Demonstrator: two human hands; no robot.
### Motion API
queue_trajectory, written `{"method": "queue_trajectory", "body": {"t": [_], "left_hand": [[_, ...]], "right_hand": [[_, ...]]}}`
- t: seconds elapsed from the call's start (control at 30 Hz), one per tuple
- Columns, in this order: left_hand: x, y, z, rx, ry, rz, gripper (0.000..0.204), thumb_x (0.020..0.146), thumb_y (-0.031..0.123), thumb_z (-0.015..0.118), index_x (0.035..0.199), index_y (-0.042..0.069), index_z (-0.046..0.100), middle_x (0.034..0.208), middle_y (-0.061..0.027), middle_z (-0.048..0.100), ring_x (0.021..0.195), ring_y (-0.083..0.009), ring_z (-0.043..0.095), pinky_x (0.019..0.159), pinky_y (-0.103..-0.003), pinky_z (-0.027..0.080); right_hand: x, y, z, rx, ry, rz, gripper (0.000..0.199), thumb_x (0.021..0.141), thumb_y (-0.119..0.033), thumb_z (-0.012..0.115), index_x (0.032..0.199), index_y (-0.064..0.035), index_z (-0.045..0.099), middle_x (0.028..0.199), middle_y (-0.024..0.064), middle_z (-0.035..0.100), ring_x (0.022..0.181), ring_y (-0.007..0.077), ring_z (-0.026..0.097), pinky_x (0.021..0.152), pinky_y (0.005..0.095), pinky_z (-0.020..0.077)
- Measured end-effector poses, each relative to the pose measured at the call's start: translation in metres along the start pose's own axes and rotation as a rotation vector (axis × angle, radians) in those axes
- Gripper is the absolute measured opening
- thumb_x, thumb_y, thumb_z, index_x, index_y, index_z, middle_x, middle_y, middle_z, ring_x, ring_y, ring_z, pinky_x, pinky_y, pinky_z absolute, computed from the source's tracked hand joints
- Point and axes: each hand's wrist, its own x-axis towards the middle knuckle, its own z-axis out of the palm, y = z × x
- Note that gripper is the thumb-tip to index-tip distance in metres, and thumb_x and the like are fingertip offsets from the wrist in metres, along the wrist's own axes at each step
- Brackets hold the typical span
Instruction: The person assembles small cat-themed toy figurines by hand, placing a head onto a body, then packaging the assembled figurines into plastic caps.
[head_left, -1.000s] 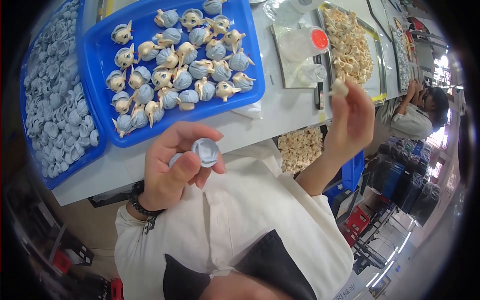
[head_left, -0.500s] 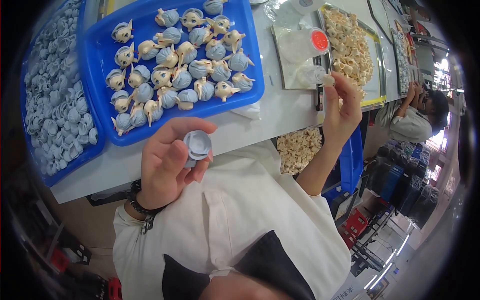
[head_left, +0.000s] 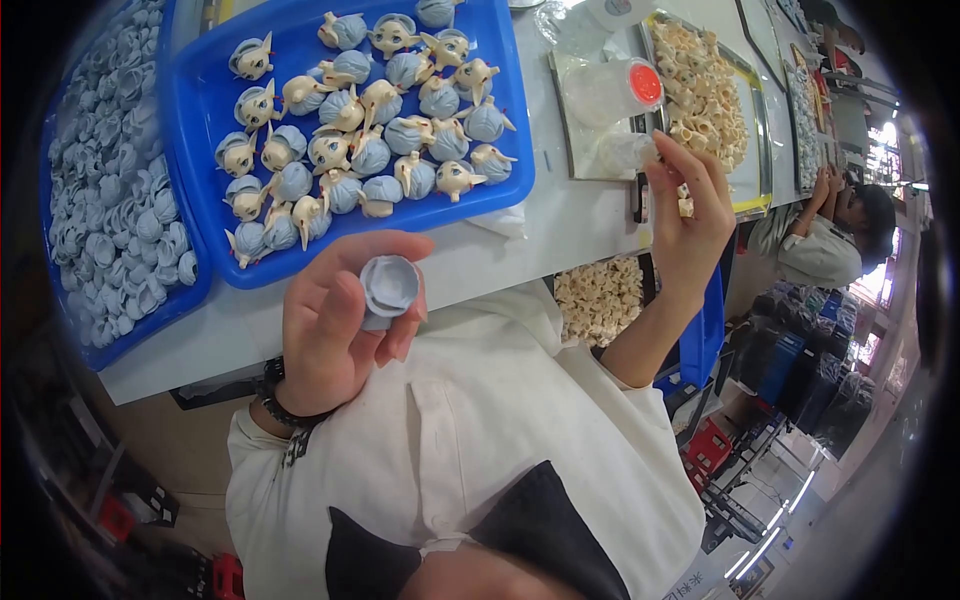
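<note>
My left hand (head_left: 335, 325) holds a hollow blue-grey doll hair piece (head_left: 390, 284), its open side facing up, between thumb and fingers. My right hand (head_left: 695, 205) reaches to the right, thumb and forefinger pinched on a small cream-coloured piece (head_left: 651, 152), mostly covered by the fingertips. Those fingertips are at the mouth of a small clear cup (head_left: 622, 156) lying on its side in this view. Beyond my left hand, a blue tray (head_left: 520, 150) carries several doll heads (head_left: 330, 150) with pointed ears, many with blue-grey hair.
At far left another blue tray (head_left: 203, 285) is heaped with blue-grey hair pieces (head_left: 110, 200). A clear jar with a red top (head_left: 644, 82) stands near cream parts (head_left: 700, 95). More cream parts (head_left: 600, 300) lie below the table edge. A co-worker (head_left: 830, 235) sits at far right.
My right hand has shifted slightly up, bringing the pinched piece against the small cup's mouth. The left hand tilts the hair piece a little and stays nearly in place.
</note>
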Motion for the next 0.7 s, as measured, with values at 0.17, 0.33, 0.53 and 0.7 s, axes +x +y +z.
{"method": "queue_trajectory", "body": {"t": [0.17,0.33,0.53,0.7], "left_hand": [[-0.001,0.001,-0.001,0.009,-0.024,0.038,0.054,0.084,0.039,0.055,0.117,-0.003,0.045,0.085,-0.0121,0.059,0.054,-0.0072,0.048,0.044,-0.018,0.034],[0.000,0.003,0.003,0.037,-0.026,0.052,0.052,0.083,0.035,0.058,0.117,-0.002,0.044,0.085,-0.0127,0.059,0.054,-0.0069,0.048,0.044,-0.017,0.035],[0.000,0.001,-0.004,-0.001,-0.099,0.062,0.042,0.086,0.035,0.054,0.108,0.000,0.044,0.082,-0.0113,0.059,0.054,-0.0066,0.048,0.045,-0.017,0.036],[0.001,0.003,0.003,0.063,-0.083,0.024,0.039,0.090,0.033,0.047,0.112,0.003,0.036,0.077,-0.0073,0.054,0.053,-0.0059,0.046,0.045,-0.018,0.034]], "right_hand": [[0.014,-0.006,-0.010,-0.155,-0.182,-0.084,0.022,0.076,0.000,0.060,0.098,-0.0038,0.063,0.077,0.0066,0.054,0.066,0.0133,0.053,0.059,0.0242,0.0422],[0.029,-0.017,-0.011,-0.314,-0.261,-0.200,0.018,0.076,-0.001,0.059,0.094,-0.0040,0.063,0.074,0.0073,0.053,0.064,0.0172,0.053,0.059,0.0274,0.0427],[0.026,-0.033,-0.022,-0.220,-0.264,-0.072,0.016,0.075,-0.003,0.060,0.091,-0.0021,0.061,0.074,0.0081,0.053,0.068,0.0198,0.054,0.064,0.0298,0.0409],[-0.009,-0.065,-0.002,0.606,-0.042,-0.148,0.025,0.072,-0.009,0.068,0.091,0.0032,0.059,0.083,0.0116,0.058,0.069,0.0212,0.056,0.069,0.0346,0.0437]]}}
